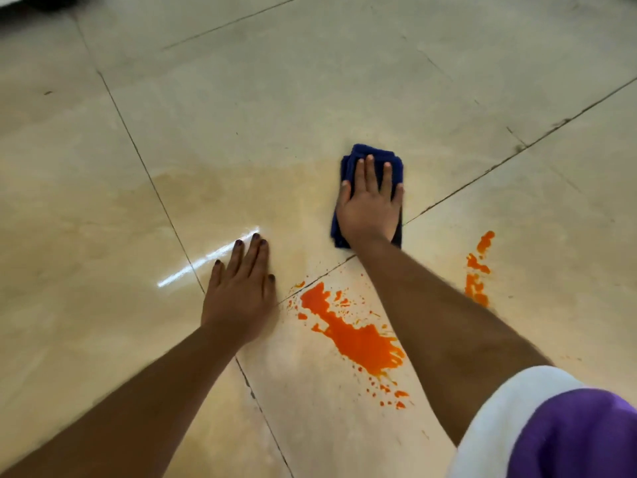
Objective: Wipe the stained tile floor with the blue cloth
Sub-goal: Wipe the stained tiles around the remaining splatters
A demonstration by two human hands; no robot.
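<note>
From the head view, the right hand (368,205) lies spread flat on the folded blue cloth (374,159), pressing it to the tile floor (241,98) beyond the big orange splash (355,336), likely to drag it back through. The left hand (241,291), fingers spread and empty, is planted on the tile as a brace.

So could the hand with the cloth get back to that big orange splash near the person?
Probably yes. The right hand presses the blue cloth flat on the floor just beyond the big orange splash. Nothing lies between them; the left hand rests off to the side.
</note>
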